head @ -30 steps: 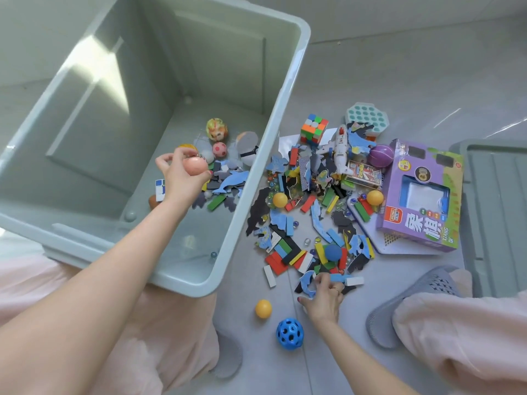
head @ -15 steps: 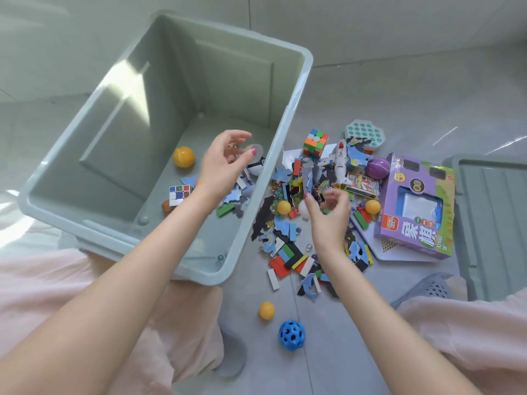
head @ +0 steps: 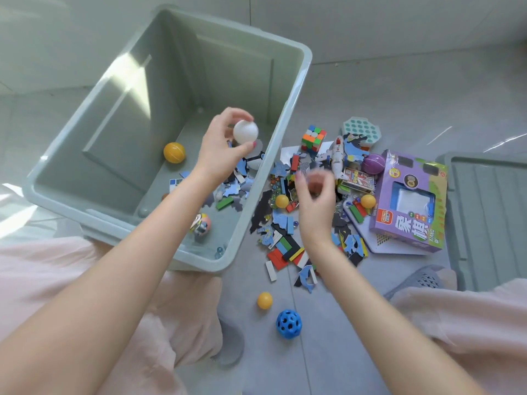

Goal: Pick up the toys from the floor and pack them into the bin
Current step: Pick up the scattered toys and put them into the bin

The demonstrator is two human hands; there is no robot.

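Two hands in the head view, and only one of them is easy to read. Left hand [head: 221, 146] is up over the bin [head: 293, 115], fingertips and thumb curled round a white ball [head: 245, 132]. Right hand [head: 313, 195] hangs over the toy pile [head: 288, 223] on the floor [head: 399, 95], fingers bunched like a pinch, but it's motion-blurred so I honestly can't tell if anything's in it.

The bin is a pale green tub, tipped with its open mouth facing up toward the camera, long axis running from lower left up to upper right. Inside I count one orange ball [head: 174, 152], one round painted ball toy [head: 200, 223], one small cube puzzle [head: 175, 183] half hidden behind the left arm, one green block [head: 224, 203], a marble or two by the near wall, plus a heap of blue puzzle bits I can't count.

On the floor just right of the bin: three yellow balls (one [head: 265, 300] sitting alone near the bottom), one blue holey ball [head: 288, 323] beside it, one purple ball [head: 373, 163], one colour cube [head: 313, 138], one white toy plane [head: 338, 156] lying nose away from the camera, one teal bubble pad [head: 360, 129], and one purple box [head: 410, 201]. Domino-style blocks and puzzle pieces are too jumbled to count.

One bin lid [head: 490, 218] lies flat at the far right.
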